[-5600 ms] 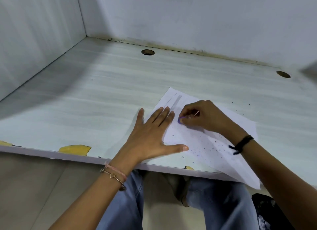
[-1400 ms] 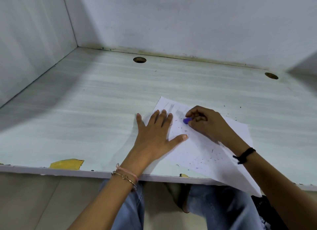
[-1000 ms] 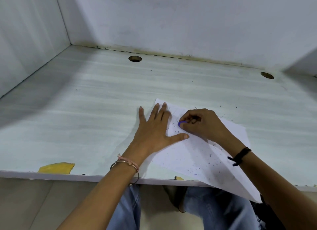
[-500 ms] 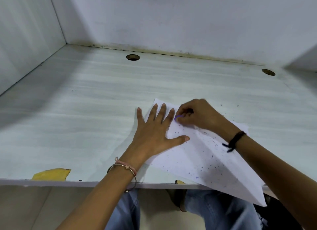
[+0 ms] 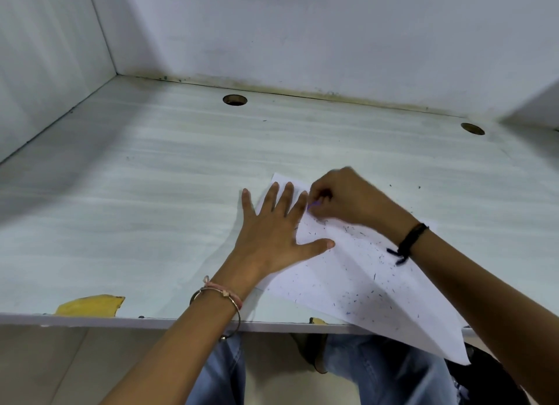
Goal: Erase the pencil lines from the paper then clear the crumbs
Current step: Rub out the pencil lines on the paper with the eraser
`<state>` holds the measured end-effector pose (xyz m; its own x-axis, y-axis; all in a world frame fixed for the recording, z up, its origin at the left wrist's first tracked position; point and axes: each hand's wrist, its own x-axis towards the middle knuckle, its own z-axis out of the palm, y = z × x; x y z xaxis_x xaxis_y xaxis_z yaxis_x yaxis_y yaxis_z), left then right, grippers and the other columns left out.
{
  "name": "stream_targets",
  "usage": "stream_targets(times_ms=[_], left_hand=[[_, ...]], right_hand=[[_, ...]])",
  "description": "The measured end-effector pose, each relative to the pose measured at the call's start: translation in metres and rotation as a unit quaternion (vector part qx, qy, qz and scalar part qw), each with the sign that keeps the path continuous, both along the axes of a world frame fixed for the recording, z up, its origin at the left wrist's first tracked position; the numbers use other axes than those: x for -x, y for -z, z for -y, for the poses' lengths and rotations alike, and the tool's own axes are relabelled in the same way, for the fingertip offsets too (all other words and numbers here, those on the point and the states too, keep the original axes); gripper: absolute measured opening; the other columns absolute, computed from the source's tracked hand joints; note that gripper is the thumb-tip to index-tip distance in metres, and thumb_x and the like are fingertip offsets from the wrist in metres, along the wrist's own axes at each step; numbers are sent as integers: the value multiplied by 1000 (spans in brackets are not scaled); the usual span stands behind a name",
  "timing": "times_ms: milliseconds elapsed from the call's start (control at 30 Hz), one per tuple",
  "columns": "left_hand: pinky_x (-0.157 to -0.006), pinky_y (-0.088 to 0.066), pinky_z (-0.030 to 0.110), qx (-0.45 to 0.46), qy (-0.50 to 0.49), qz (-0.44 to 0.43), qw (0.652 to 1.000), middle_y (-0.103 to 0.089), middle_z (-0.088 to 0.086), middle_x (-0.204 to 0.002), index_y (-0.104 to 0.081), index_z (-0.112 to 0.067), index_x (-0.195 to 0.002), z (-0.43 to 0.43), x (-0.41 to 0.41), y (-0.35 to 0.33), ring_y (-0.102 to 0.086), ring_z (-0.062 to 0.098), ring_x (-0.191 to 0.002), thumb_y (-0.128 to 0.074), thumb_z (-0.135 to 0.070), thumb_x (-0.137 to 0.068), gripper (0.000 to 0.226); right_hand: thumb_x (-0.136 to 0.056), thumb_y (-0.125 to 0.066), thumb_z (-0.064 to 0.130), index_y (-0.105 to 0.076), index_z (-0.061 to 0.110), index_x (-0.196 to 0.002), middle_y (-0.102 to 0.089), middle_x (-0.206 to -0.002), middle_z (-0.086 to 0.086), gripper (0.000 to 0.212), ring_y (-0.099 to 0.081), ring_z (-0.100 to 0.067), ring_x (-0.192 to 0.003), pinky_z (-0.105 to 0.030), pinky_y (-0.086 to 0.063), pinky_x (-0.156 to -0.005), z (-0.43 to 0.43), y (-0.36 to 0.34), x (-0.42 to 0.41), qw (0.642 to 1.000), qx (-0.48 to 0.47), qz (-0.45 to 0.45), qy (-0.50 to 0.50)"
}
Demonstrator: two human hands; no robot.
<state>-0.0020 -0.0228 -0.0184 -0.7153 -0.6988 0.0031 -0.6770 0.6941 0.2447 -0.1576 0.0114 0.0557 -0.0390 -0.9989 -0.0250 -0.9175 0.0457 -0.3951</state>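
**Erasing at the far corner; crumbs not yet cleared**

1. Near edge. The paper (image 5: 348, 289) lies at an angle on the tabletop (image 5: 136, 211). Its near right corner overhangs the edge above the person's knees. A chipped yellow patch (image 5: 90, 305) sits on the edge to the left.

2. Middle. Dark crumbs (image 5: 375, 276) are scattered over the near and middle paper, with a few on the tabletop to the right. The left hand (image 5: 272, 238) presses the paper's left edge, fingers straight and spread.

3. Far corner. The right hand (image 5: 351, 197) has its fingers curled and clamped on a purple eraser (image 5: 314, 204). Over the last second and a half it has worked from further right into the far corner, beside the left fingertips. The lines drawn there seconds ago no longer show clearly. Judgement: erasing is near its end and sweeping has not begun.

4. Limits. The right hand is motion-blurred and covers the paper beneath it, so remaining marks cannot be confirmed. Only a sliver of the eraser shows.
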Motion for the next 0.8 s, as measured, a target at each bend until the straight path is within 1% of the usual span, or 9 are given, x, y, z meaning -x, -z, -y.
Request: stream_targets(times_ms=[67,167,233,367,433,533,600,700,800], left_hand=[[-111,17,65,0,2,-1,1000,15,-1,-163,7,-38,-155,1,0,0,21,19,-149,-14,-91,-72,101],[-111,16,65,1,-4,10,1000,17,-3,-163,8,-35,-155,0,0,-1,21,18,-148,-16,-90,-74,101],[-111,16,65,4,-7,9,1000,17,-3,-163,7,-34,-155,-1,-1,-2,20,18,-149,-17,-89,-75,100],[-110,14,66,11,-1,6,1000,15,-1,-164,9,-36,-154,1,1,2,19,19,-149,-10,-92,-70,103],[-111,14,66,7,-2,14,1000,17,-2,-163,9,-35,-155,1,1,1,20,19,-149,-11,-91,-70,103],[-111,15,65,7,-10,16,1000,18,-4,-163,9,-34,-155,0,1,-1,21,18,-149,-13,-90,-72,102],[-111,15,66,8,-6,12,1000,16,-2,-163,8,-35,-155,0,1,-1,19,19,-149,-13,-91,-72,103],[-111,14,66,11,-2,5,1000,14,-1,-164,8,-37,-154,1,1,0,18,19,-149,-12,-90,-71,101],[-111,14,66,7,-6,12,1000,16,-3,-163,8,-34,-155,0,1,-1,19,18,-149,-15,-90,-74,101]], right_hand=[[-76,-69,7,-73,11,-76,-69,-68,-6,6,-59,-15,-59,-30,-49,-59,-6,1,-8,999,-27,9,-34],[-79,-70,9,-73,9,-77,-70,-70,-6,3,-62,-18,-66,-28,-45,-58,7,-2,14,999,2,21,43],[-78,-69,7,-72,7,-76,-70,-70,-6,4,-63,-22,-67,-26,-44,-56,11,-3,17,998,16,13,55],[-78,-70,8,-73,11,-79,-70,-70,-4,5,-62,-16,-62,-28,-48,-60,-5,-1,-4,998,-34,-4,-47],[-80,-72,12,-73,11,-80,-70,-72,-2,1,-61,-12,-63,-27,-48,-61,-2,-1,4,999,-28,15,-24],[-80,-70,10,-72,10,-79,-69,-72,-4,3,-65,-21,-68,-26,-47,-60,11,0,17,999,21,21,40],[-78,-69,7,-72,10,-78,-66,-68,-1,5,-62,-18,-64,-27,-46,-58,8,0,9,1000,17,8,17],[-77,-71,10,-74,13,-79,-69,-67,-1,6,-58,-11,-59,-27,-47,-58,-2,-1,-4,997,-50,19,-48],[-79,-70,10,-73,8,-79,-70,-70,-8,3,-62,-20,-63,-31,-48,-61,7,-2,9,999,-17,42,15]])
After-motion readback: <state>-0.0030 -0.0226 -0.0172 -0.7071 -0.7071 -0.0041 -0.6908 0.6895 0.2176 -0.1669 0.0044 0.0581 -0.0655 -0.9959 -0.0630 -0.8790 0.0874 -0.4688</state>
